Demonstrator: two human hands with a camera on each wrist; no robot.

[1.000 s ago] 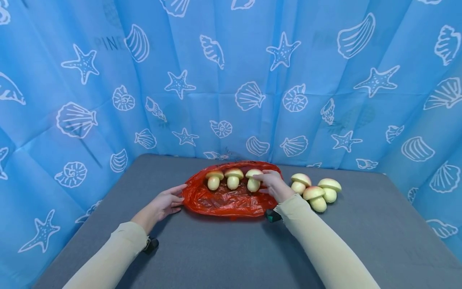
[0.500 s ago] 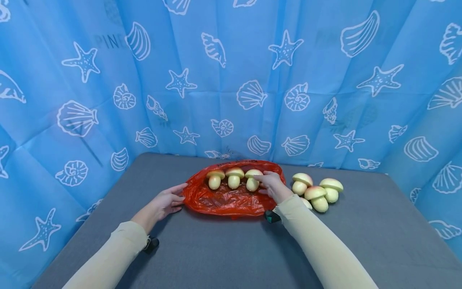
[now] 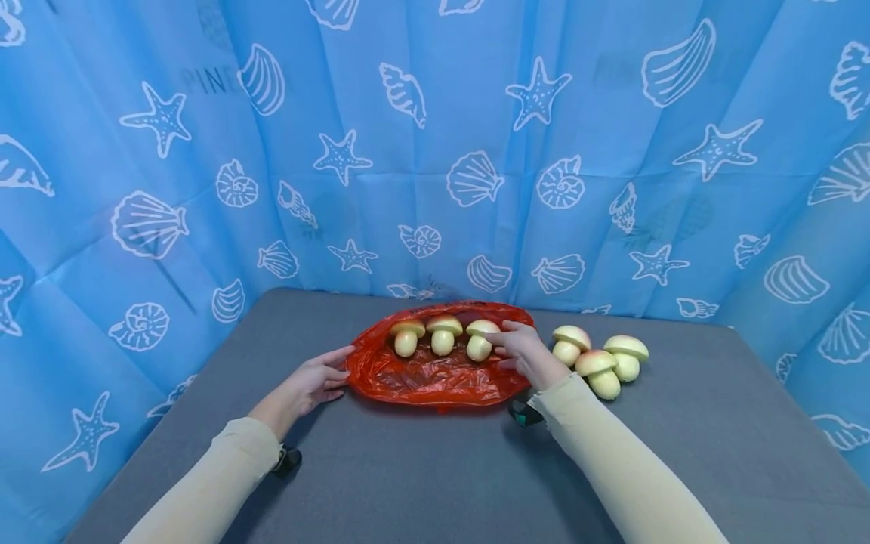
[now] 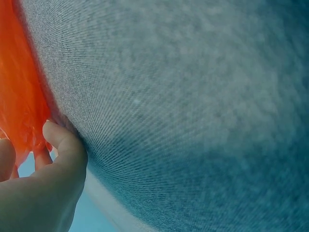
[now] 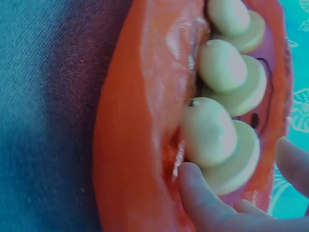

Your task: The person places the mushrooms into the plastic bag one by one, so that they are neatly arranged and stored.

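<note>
A red plastic bag [image 3: 435, 385] lies with its mouth spread wide on the grey table. Inside, three toy mushrooms stand in a row, caps up and stems toward me: left [image 3: 406, 340], middle [image 3: 443, 336] and right [image 3: 479, 341]. My left hand [image 3: 309, 385] holds the bag's left rim; the left wrist view shows its fingers at the orange-looking plastic [image 4: 19, 92]. My right hand [image 3: 530, 353] reaches over the bag's right side. Its spread fingertips [image 5: 193, 181] are beside the nearest mushroom [image 5: 208, 133], not gripping it.
Outside the bag, right of my right hand, several more toy mushrooms sit clustered: one at the back [image 3: 571, 344], one in front [image 3: 600, 374] and one farther right [image 3: 627, 355]. A blue shell-print curtain [image 3: 435, 151] hangs behind the table [image 3: 408, 468].
My right hand has drawn back slightly to the right, letting go of the right mushroom, which stays in the bag. The left hand stays at the bag's rim.
</note>
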